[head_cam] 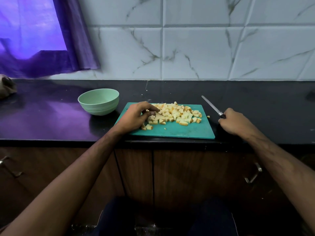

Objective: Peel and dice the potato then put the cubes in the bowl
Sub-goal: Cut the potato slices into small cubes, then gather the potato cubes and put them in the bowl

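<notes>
Head view: potato cubes [177, 114] are piled on the green cutting board [179, 132].
Some are touched by the left hand [134, 116] with curled fingers; the knife [213, 106] is gripped by the right hand [233, 121]. Small, light, slippery bits are best scooped from underneath into the bowl [98, 102] nearby.

Single head-worn wide-angle view, looking forward and down from above the counter [51, 116] edge. Faces the tiled wall [187, 48] square on, curtain [51, 48] at upper left. Close enough to take in both forearms running up from the lower corners, board [179, 132] near centre, bowl [98, 102] left of it. Cabinet doors [187, 176] and lap fill the bottom. Straight lines bowed toward the edges. No second view to overlap.
</notes>
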### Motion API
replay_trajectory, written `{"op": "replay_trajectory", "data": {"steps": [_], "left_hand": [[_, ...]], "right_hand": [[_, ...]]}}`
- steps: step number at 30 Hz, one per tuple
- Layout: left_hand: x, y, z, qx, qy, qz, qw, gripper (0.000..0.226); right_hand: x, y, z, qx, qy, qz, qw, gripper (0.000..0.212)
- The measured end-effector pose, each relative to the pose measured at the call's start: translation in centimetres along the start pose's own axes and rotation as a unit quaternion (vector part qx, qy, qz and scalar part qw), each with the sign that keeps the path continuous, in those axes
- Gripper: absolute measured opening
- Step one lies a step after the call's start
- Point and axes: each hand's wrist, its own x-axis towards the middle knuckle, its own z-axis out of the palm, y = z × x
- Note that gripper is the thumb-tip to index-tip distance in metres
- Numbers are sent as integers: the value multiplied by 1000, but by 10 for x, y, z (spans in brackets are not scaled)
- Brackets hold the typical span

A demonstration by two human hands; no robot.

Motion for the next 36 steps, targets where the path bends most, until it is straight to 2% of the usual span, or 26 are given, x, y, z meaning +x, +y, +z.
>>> {"op": "replay_trajectory", "data": {"steps": [6,9,14,16,19,23,31,34,36], "left_hand": [[1,-4,-1,61,36,19,997,7],[4,-9,0,88,48,-9,995,11],[4,-9,2,118,27,-60,991,7],[4,-12,1,104,31,-80,991,7],[4,-16,0,58,38,-108,992,14],[5,-10,-5,-28,-1,-135,990,29],[10,-23,-1,-110,-33,-214,970,39],[11,-20,-3,-150,-30,-244,957,44],[12,-16,-4,-160,-15,-258,953,46]], "right_hand": [[2,-4,1,6,25,-8,1000,27],[-1,-7,2,-16,35,-5,999,33],[-9,-10,3,-99,60,-10,993,43],[-9,-10,3,-149,82,-45,984,44],[-4,-8,9,-186,98,-142,967,47],[7,-10,22,-201,118,-250,940,41],[55,-8,25,-90,39,-298,950,29],[66,-19,8,1,-21,-264,964,29],[73,-27,1,27,-33,-239,970,30]]}}
